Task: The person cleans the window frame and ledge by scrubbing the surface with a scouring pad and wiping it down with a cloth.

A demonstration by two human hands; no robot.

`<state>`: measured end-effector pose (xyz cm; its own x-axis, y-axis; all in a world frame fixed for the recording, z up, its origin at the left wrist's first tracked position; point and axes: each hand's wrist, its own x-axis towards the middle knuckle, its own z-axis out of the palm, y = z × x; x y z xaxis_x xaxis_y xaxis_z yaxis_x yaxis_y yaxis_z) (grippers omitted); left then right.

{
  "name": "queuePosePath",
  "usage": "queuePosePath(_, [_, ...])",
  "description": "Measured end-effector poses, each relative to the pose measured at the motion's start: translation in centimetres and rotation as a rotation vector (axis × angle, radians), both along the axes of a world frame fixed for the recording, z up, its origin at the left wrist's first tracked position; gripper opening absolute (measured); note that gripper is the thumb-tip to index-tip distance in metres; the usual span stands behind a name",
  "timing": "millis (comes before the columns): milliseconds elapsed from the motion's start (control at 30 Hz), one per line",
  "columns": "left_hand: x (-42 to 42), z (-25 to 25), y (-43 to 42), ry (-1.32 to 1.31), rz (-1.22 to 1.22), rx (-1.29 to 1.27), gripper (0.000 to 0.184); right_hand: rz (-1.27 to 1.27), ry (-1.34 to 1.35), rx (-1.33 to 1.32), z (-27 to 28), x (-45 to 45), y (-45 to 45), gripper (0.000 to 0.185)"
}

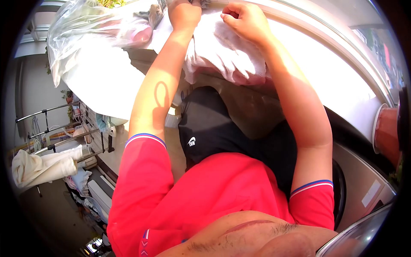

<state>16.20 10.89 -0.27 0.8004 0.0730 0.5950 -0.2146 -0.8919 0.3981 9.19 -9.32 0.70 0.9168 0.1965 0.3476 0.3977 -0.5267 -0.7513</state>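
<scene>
My left hand is at the top edge of the view, its fingers mostly cut off there. Beside it is a small piece of grey, mesh-like material, and I cannot make out whether the hand grips it. My right hand is closed, thumb and fingers curled together over a white ribbed cloth. Anything in those fingers is too small or hidden to name. The cloth drapes over the near edge of a sunlit white surface, below and between both hands.
A clear plastic bag lies left of my left hand. At right stands a terracotta-coloured pot beside the window frame. A metal rack with a cream cloth is at far left. My legs in black trousers are below the surface.
</scene>
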Motion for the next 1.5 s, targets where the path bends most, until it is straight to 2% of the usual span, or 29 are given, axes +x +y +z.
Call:
queuePosePath(133, [1.7,-0.6,2.1,0.031,0.156,-0.113,0.029,-0.008,-0.01,0.01,-0.3,-0.4,-0.3,0.029])
queuePosePath(167, [1.8,-0.8,2.2,0.045,0.162,-0.061,0.029,-0.015,-0.026,-0.005,-0.2,-0.4,-0.3,0.029])
queuePosePath(267, [1.2,-0.6,2.1,-0.064,0.081,0.019,0.031,-0.011,-0.01,-0.03,-0.2,0.2,0.0,0.029])
queuePosePath(300, [1.0,-0.6,1.6,0.033,0.057,0.023,0.033,-0.013,-0.005,-0.026,-0.1,0.5,0.1,0.029])
queuePosePath(400, [-0.9,0.9,-0.5,0.006,0.019,-0.099,0.015,-0.021,0.017,-0.03,-0.2,0.1,-0.1,0.03])
queuePosePath(433, [-0.7,0.7,-0.4,0.013,0.059,-0.106,0.014,-0.023,0.011,-0.028,-0.2,-0.1,-0.1,0.03])
queuePosePath(567, [0.3,0.7,0.7,0.09,0.083,-0.185,0.018,-0.045,-0.014,-0.025,-0.2,0.0,-0.1,0.03])
queuePosePath(667, [-0.5,0.4,-0.4,-0.01,-0.009,-0.027,0.017,-0.06,-0.005,-0.029,-0.1,0.2,0.2,0.03])
queuePosePath(800, [0.6,0.1,0.4,0.142,0.119,-0.244,0.018,-0.058,-0.004,0.003,-0.2,0.0,-0.3,0.03])
queuePosePath(933, [0.7,0.3,0.5,0.032,0.064,-0.164,0.019,-0.057,0.008,-0.007,-0.3,0.1,-0.1,0.03])
queuePosePath(1033, [-0.4,1.2,-0.4,0.087,-0.025,-0.165,0.018,-0.062,0.002,-0.003,-0.2,0.3,0.1,0.03])
queuePosePath(1133, [-0.3,0.8,-0.6,0.06,-0.016,-0.174,0.018,-0.065,0.0,-0.009,-0.1,0.1,0.0,0.031])
queuePosePath(1233, [0.9,0.3,0.2,0.013,0.213,-0.12,0.019,-0.07,0.01,0.007,-0.2,0.0,0.1,0.031])
queuePosePath(1333, [1.1,-0.2,0.6,-0.031,0.03,-0.085,0.019,-0.083,-0.008,0.012,-0.4,0.3,-0.1,0.03])
queuePosePath(1367, [0.0,0.8,-0.3,0.086,-0.069,-0.151,0.019,-0.084,-0.017,0.014,-0.3,0.4,0.1,0.03])
queuePosePath(1400, [-0.7,0.9,-1.4,0.061,-0.129,-0.174,0.02,-0.085,0.003,0.008,-0.1,0.4,0.1,0.03])
queuePosePath(1500, [-0.7,0.9,-1.3,0.078,-0.164,-0.181,0.022,-0.08,0.035,0.001,0.3,0.1,0.1,0.029])
